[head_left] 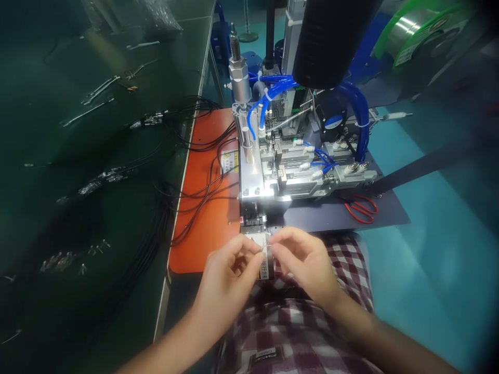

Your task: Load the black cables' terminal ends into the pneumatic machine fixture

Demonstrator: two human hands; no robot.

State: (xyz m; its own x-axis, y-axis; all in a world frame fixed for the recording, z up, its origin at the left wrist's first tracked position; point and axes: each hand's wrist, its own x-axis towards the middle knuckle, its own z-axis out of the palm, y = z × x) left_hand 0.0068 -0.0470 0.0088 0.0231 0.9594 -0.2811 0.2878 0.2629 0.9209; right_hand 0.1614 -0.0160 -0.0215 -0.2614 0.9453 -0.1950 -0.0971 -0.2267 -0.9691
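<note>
Checked cloth [300, 327] covers the lap at the near side, below the forearms. At the left, the dark bench [93, 231] carries small metal pieces [58, 261] scattered toward its near end; farther along lie loose bundles of metal-ended leads [113, 175], perhaps heaped so that single ones are easy to pick out. Black cables [197, 102] cross the bench's right edge onto an orange plate [218, 252], which probably sits close alongside to give their slack some support.

Next comes the left hand [232, 272], its thumb and forefinger pinched on a thin pale piece [265, 245], too small to identify. This piece is in the air just before the front of the metal machine [251, 174], above a printed label [265, 270]. Close by, the right hand [306, 259] seems to pinch its other end, thumb against forefinger. The hands nearly meet; something so slight likely calls for fingertips alone, and holding it from both sides should steady it.

Behind and rightward, blue tubes [362, 119] arch over the machine, tied together, presumably to keep them off the parts beneath. Red-handled scissors [362, 209] lie toward the right end of the dark base plate [312, 218], probably for easy reach. At the far right stands a green spool [409, 31] wound with silvery wire
</note>
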